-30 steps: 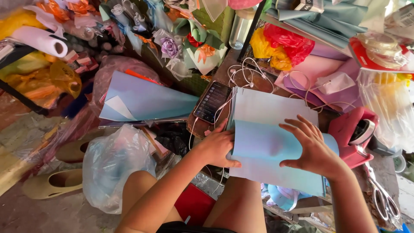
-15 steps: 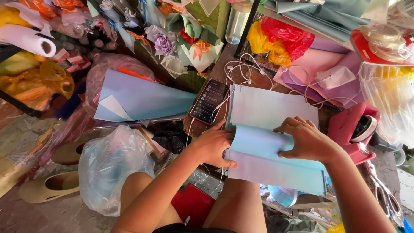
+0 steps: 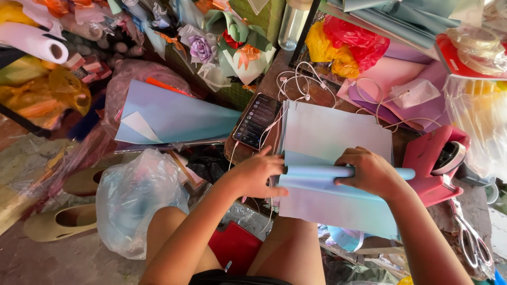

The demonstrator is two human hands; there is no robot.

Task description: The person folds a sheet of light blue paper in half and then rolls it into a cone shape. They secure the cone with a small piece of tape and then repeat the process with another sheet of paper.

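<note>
Both hands, left [image 3: 257,174] and right [image 3: 371,171], curl palm-down, forearms extended.

Clearance around the rolled paper sheet [image 3: 338,184] is limited. To its left, a smartphone [image 3: 257,120] and white earphone cable [image 3: 303,84] lie on the table [image 3: 274,79]. A pink tape dispenser [image 3: 435,161] sits just beside its right end, with scissors [image 3: 472,240] nearer the person. Crumpled red and yellow plastic bags [image 3: 343,45] block the far side. The flat paper stack [image 3: 338,134] between them is unobstructed.
</note>
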